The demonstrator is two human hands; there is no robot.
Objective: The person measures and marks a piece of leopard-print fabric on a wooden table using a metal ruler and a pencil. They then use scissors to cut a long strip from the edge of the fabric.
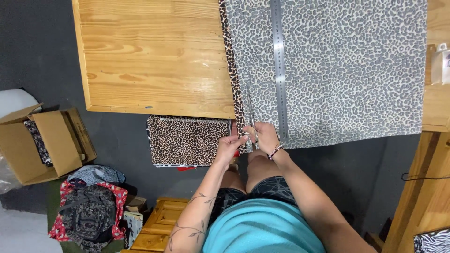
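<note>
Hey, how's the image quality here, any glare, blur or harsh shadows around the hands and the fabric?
Head view: even, soft light; faint sheen on the metal ruler; leopard-print fabric sharp; left hand and right hand slightly soft; scissors hard to make out; no harsh shadows.

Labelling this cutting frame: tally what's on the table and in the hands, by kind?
Grey leopard-print fabric: 1
Brown leopard-print strip: 1
Metal ruler: 1
Scissors, in the right hand: 1
Left hand pinches the strip's end.
Total: 4
</note>
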